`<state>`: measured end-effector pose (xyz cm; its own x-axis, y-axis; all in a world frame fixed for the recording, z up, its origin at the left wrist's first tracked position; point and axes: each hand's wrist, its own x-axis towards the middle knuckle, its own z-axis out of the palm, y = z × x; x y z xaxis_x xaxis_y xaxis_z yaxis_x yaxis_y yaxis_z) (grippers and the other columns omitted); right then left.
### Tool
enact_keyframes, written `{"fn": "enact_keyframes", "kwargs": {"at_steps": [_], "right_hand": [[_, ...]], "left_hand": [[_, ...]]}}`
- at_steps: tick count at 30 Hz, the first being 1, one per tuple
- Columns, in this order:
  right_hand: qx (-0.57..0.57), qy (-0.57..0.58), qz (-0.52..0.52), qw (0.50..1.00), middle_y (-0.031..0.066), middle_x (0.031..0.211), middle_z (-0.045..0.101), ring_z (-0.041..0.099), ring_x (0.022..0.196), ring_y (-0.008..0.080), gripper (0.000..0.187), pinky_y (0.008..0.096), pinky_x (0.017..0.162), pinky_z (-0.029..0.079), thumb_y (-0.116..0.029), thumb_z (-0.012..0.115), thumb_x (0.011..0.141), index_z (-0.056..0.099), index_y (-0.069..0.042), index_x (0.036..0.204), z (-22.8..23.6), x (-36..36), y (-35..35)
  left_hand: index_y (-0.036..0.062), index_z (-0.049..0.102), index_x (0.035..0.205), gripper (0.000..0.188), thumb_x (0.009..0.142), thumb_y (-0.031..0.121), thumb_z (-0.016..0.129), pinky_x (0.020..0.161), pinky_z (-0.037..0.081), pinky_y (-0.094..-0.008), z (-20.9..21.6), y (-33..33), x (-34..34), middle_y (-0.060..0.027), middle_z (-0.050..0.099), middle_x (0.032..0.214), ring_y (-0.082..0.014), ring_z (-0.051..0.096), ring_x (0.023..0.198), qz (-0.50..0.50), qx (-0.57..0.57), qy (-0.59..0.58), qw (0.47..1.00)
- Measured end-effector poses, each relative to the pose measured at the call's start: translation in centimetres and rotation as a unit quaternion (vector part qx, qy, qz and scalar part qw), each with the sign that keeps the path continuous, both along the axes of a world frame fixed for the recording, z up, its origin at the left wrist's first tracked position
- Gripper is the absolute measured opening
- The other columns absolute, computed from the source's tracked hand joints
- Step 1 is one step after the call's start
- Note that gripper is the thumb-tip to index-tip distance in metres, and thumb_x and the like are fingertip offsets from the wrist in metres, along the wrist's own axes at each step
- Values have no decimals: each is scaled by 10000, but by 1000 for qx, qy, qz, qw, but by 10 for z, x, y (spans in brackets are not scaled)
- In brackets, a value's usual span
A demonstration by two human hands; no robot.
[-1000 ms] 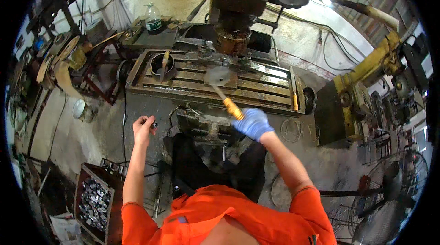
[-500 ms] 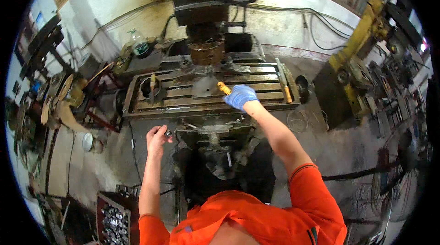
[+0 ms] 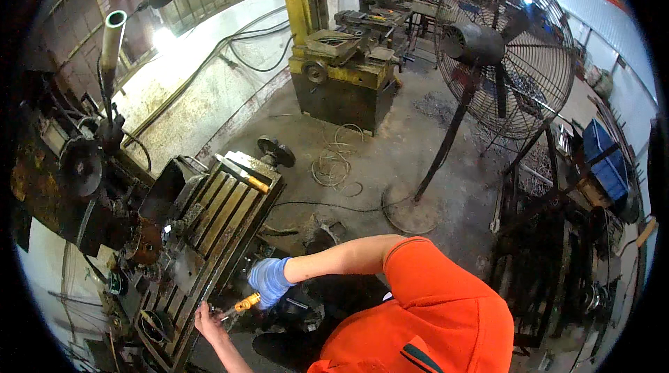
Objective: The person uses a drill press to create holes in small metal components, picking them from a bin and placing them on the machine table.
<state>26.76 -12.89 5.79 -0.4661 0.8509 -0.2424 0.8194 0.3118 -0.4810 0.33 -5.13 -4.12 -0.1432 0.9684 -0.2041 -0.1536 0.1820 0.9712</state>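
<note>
My right hand (image 3: pixel 270 281), in a blue glove, is closed round a tool with a ridged yellow handle (image 3: pixel 247 302). Its thin metal shank (image 3: pixel 227 314) points down-left toward my bare left hand (image 3: pixel 208 321). The left fingers are pinched together close to the shank's end, around a small metal part that is mostly hidden. Both hands are off the front edge of the slotted machine table (image 3: pixel 221 209). On that table stands a round dark container (image 3: pixel 155 325). At its far end lies a long flat tool with a yellow-orange handle (image 3: pixel 258 183).
A handwheel (image 3: pixel 277 152) juts from the table's end. Coiled wire (image 3: pixel 331 167) lies on the floor. A large standing fan (image 3: pixel 481 45) rises on the right, its round base (image 3: pixel 412 209) on the floor. Behind stands a yellow machine (image 3: pixel 341 84); a blue crate (image 3: pixel 603 157) is far right.
The view has swung to the right, bringing in the fan. My right hand has drawn the yellow-handled tool back from above the table, close to my left hand.
</note>
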Motion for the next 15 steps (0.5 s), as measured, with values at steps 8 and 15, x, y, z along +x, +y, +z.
{"fn": "enact_keyframes", "kwargs": {"at_steps": [8,15], "right_hand": [[45,53,0,998,188,774,627,603,750,340,471,405,646,471,-460,650,613,656,-8,747,-3,7,24],[146,187,-63,969,171,586,575,556,519,301,452,393,509,442,-488,619,634,642,-37,668,1,29,95]], "left_hand": [[-11,506,714,270,785,213,640,413,410,-267,35,68,0,-76,548,641,-144,507,437,-20,136,282,949],[74,606,913,311,748,337,622,672,464,-408,55,99,14,-139,627,845,-333,585,760,23,185,636,749]]}}
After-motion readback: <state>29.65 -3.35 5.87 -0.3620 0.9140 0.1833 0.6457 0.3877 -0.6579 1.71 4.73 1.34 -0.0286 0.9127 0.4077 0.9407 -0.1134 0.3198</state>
